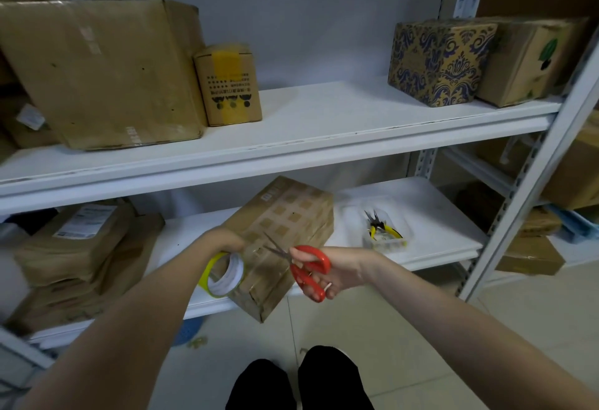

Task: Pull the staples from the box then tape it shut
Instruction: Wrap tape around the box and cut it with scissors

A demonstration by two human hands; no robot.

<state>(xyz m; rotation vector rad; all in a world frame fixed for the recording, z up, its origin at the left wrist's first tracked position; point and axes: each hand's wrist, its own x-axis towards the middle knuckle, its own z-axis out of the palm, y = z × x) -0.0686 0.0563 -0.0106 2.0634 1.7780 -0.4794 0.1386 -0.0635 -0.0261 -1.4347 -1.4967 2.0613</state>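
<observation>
forearms [136,322] reach to the box [285,215] on the lower shelf [437,215]; left hand [227,241] grips the tape roll [223,275] against it, right hand [340,267] holds parted scissors [308,267]; likely the taping step, next needing a clean cut

A large carton [103,72] and a blue-patterned box [440,62] sit well apart on the upper shelf [324,124].

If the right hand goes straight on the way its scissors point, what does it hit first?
Probably the box: the open scissors in the right hand point up-left at its top face, beside the tape roll the left hand holds. Depth is unclear.
</observation>
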